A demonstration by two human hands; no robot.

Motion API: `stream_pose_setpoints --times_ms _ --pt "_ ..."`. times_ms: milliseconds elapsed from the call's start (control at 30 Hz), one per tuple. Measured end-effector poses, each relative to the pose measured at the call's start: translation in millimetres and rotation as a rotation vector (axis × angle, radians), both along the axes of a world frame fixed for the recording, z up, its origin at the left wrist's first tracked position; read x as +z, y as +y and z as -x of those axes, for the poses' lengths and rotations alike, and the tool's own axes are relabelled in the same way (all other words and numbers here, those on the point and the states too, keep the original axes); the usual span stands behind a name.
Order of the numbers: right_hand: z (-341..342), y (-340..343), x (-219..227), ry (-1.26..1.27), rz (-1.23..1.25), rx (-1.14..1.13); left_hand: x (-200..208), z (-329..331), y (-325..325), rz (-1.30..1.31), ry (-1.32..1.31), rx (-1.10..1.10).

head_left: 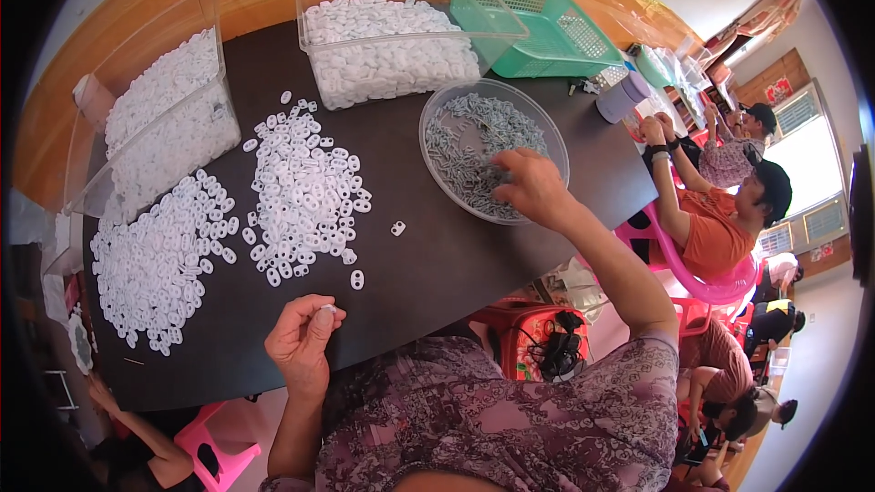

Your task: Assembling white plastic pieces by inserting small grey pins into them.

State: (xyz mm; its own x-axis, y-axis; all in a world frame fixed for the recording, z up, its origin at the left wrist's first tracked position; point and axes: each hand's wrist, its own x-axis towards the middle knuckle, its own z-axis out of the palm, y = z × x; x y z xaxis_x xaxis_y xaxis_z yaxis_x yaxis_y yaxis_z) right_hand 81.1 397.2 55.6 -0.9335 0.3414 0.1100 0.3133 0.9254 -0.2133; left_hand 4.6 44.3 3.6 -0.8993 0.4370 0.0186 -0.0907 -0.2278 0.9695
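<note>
My left hand is closed at the table's near edge. Its thumb and fingertips pinch a small white plastic piece, mostly covered by the fingers. Over a round clear plastic bowl of small grey metal screws, my right hand reaches down with bent fingers, thumb and index finger apart. Nothing shows between them. Left of the bowl lies a heap of white oval pieces with two holes. Two loose pieces, one a white oval piece, lie between the heap and my right arm.
A second white heap spreads at the left. Behind stand clear bins, a left bin and a middle bin, full of white pieces, and a green basket. A lidded cup stands right. People sit at the right; another person's arm shows lower left.
</note>
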Motion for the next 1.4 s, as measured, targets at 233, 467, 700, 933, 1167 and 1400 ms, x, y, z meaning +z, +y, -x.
stream_pose_setpoints --times_ms 233,467,700,933,1167,1400 --pt "14 -1 1 0.165 0.188 0.104 1 0 1 -0.006 -0.006 0.001" --pt "34 -11 -10 0.110 -0.050 0.281 4 -1 0 0.024 -0.007 0.020" --pt "37 -2 -4 0.208 0.074 0.250 2 -1 3 0.020 0.011 0.039" --pt "40 -10 -20 0.197 -0.003 0.294 3 -2 5 0.036 0.019 0.060" --pt "38 -9 -26 0.184 0.063 0.332 3 -2 6 0.023 0.009 0.054" --pt "40 -20 -30 0.175 -0.048 0.328 1 0 3 0.023 0.010 0.035"
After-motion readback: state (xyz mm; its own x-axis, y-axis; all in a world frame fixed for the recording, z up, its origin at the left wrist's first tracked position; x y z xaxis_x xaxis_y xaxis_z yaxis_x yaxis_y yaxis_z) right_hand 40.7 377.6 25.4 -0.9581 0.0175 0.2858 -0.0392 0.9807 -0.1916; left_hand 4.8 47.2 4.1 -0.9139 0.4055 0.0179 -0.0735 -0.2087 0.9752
